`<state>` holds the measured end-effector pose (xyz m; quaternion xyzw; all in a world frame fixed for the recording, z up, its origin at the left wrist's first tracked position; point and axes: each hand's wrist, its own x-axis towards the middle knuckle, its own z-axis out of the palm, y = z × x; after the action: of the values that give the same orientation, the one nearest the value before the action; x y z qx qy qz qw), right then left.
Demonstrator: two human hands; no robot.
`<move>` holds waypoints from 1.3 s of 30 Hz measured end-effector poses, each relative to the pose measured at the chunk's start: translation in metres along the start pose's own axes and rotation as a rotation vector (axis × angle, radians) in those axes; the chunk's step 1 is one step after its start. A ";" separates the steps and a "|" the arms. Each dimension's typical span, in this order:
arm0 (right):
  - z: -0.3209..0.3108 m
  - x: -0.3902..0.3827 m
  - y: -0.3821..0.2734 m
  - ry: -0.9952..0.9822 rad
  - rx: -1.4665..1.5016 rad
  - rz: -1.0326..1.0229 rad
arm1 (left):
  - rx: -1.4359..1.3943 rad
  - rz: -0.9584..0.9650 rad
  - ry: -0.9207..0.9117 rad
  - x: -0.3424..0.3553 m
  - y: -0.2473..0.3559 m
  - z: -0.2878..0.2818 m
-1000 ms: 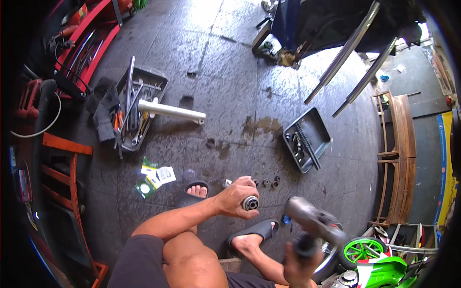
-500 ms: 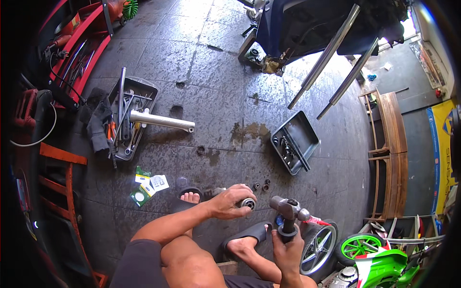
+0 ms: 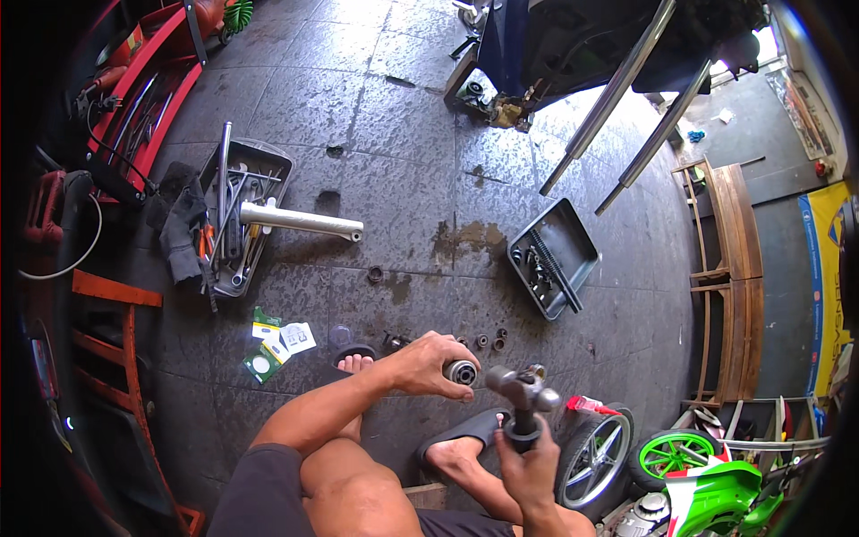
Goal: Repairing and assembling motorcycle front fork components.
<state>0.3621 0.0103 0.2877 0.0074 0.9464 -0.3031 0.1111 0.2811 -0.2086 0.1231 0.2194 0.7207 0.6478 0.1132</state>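
My left hand (image 3: 429, 367) is closed on a cylindrical metal part (image 3: 462, 374), whose ringed end faces up and right. Just right of it, a ball-peen hammer's steel head (image 3: 521, 388) is held up on its dark handle by my right hand (image 3: 528, 465), with a small gap to the part. Several small dark rings and fittings (image 3: 483, 341) lie on the floor (image 3: 394, 197) beyond my hands. Green-and-white packets (image 3: 268, 345) lie to the left of my foot.
A tool tray (image 3: 242, 281) with a silver fork tube (image 3: 300, 220) is at left, a parts tray (image 3: 519, 277) at right. A red tool cart (image 3: 183, 67), orange frame (image 3: 116, 286), raised motorcycle front (image 3: 573, 45), wooden benches (image 3: 743, 331), loose wheel (image 3: 595, 461) and green motorbike (image 3: 716, 497) surround the floor.
The hammer has moved up and left, closer to the part in my left hand. My left hand has shifted only slightly; the view has also tilted a little.
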 end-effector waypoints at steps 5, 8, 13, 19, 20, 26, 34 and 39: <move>-0.031 -0.009 -0.030 0.280 0.311 -0.220 | 0.047 -0.013 -0.088 0.001 -0.007 -0.001; -0.012 0.003 -0.025 0.119 -0.138 -0.249 | 0.062 0.000 -0.062 0.003 -0.009 0.000; 0.021 0.035 0.007 0.023 -0.175 -0.153 | 0.164 0.102 -0.161 0.010 -0.011 -0.009; -0.001 0.007 0.013 0.015 0.001 0.005 | 0.138 0.172 0.119 -0.004 -0.019 0.005; -0.002 0.002 0.013 0.014 -0.011 -0.018 | 0.202 0.207 0.153 -0.008 -0.021 0.011; 0.010 -0.006 0.017 0.015 -0.008 0.163 | 0.046 0.143 0.225 -0.010 -0.027 0.030; -0.019 -0.001 -0.025 0.177 0.180 -0.196 | -0.046 0.237 0.195 0.000 -0.038 0.036; 0.008 0.018 -0.006 0.039 -0.228 -0.245 | -0.038 0.258 0.214 0.001 -0.035 0.036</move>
<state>0.3455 0.0000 0.2805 -0.1148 0.9705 -0.2047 0.0551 0.2906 -0.1790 0.0841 0.2378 0.6820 0.6902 -0.0440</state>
